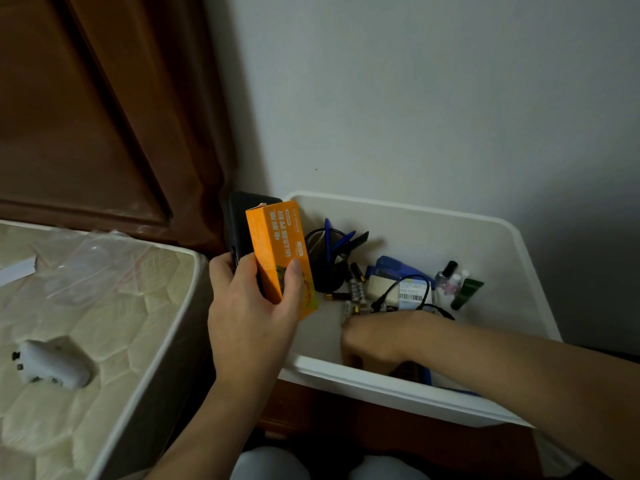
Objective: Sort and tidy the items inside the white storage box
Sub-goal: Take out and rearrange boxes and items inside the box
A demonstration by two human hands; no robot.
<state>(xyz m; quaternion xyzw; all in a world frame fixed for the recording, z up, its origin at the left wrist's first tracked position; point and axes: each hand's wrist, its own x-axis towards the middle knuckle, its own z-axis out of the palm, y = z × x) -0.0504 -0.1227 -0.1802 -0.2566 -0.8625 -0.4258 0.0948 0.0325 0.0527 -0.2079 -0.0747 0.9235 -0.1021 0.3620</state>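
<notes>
1. White storage box (512, 237) against the grey wall (415, 81), open top facing up, long axis running left to right; near rim partly covered by the right forearm.
2. Left hand (249, 313) raised over the box's left edge, clasping an orange carton (277, 247) and a black slab-like object (242, 220) together; thumb on the carton's front face, fingers wrapped behind.
3. Carton upright, long axis near vertical, top leaning slightly left, printed face turned right toward the box's inside; lower end hidden in the palm.
4. Black object directly behind the carton, also upright; kind hard to make out.
5. Right hand (374, 337) down inside the box near its front wall, back of the hand up; fingers tucked out of sight, so cannot tell whether grasping anything.
6. Inside the box, toward the back left: black mesh pen cup (329, 271) lying tipped, blue pens (337, 242) pointing up and right.
7. Middle of the box: batteries (356, 289), blue case (394, 266), black cable (405, 285) looped over a barcoded white packet (410, 294).
8. Toward the box's right: small bottles (450, 275) and a green tube (467, 292), tube slanted, cap end lower left.
9. Left of the box: quilted mattress (104, 341) carrying a white gadget (52, 367), details blurred.
10. Below the box: wooden surface, largely in shadow.
</notes>
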